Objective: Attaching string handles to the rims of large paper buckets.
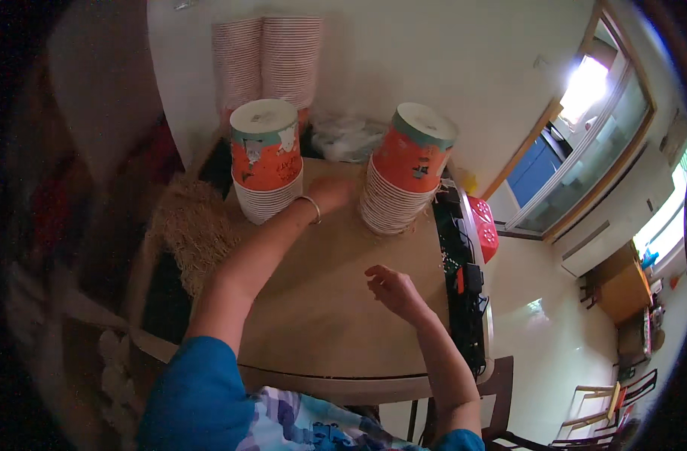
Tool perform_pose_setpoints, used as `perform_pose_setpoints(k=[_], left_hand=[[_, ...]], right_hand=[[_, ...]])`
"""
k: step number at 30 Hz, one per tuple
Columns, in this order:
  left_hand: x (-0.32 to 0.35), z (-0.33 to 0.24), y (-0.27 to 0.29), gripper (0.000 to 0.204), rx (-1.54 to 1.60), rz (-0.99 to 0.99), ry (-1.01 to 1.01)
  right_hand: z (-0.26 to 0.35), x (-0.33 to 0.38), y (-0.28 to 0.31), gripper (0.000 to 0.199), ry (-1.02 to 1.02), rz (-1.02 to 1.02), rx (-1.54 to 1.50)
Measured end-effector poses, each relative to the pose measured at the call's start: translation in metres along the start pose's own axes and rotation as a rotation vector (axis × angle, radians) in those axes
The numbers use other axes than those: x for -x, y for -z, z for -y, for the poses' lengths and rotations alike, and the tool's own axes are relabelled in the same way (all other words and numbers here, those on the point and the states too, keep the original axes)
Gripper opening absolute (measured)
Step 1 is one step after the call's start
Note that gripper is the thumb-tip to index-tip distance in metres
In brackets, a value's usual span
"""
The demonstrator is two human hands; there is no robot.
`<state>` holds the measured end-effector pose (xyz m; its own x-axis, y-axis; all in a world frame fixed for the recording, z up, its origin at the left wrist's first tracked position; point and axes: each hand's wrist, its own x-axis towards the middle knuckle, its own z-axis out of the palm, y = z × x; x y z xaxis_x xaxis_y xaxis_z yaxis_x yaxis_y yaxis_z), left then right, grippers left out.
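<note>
Two stacks of upturned paper cups with orange printed sides stand on a wooden table (336, 316): the left stack (266, 159) and the right stack (405, 168). My left hand (333, 192), with a thin bangle at the wrist, reaches across the table between the two stacks, close to the foot of the right one; its fingers are hidden, so I cannot tell whether it holds anything. Nearer to me, my right hand (392, 289) hovers over the table with loosely curled, parted fingers and holds nothing.
Taller columns of pale cups (268, 60) lean against the wall behind the left stack, beside crumpled clear plastic (347, 137). A black power strip with plugs (464, 286) lies along the table's right edge next to a red box (485, 225). A woven mat (197, 229) hangs at the left.
</note>
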<state>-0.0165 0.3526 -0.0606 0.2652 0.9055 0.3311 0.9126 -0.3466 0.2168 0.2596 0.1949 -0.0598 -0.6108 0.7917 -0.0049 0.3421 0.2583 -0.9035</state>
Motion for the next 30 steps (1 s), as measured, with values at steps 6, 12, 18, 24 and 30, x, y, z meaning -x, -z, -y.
perform_pose_setpoints(k=[6,12,18,24,30], left_hand=[[0.062,-0.066,0.084,0.026,-0.013,0.195,0.072],[0.114,-0.081,0.132,0.018,0.053,-0.036,0.081],[0.142,-0.062,0.193,0.012,0.003,-0.608,-0.044],[0.176,-0.051,0.242,0.016,-0.080,-0.638,0.015],[0.197,-0.040,0.256,0.019,-0.146,-0.612,0.025]], right_hand=[[0.008,-0.005,0.005,0.009,0.094,-0.228,0.063],[0.019,0.007,-0.023,0.009,0.141,-0.110,0.140],[0.019,0.019,-0.073,0.012,0.046,-0.002,0.152],[0.012,0.018,-0.100,0.012,0.231,-0.098,0.167],[0.023,0.009,-0.079,0.016,0.162,-0.155,-0.008]])
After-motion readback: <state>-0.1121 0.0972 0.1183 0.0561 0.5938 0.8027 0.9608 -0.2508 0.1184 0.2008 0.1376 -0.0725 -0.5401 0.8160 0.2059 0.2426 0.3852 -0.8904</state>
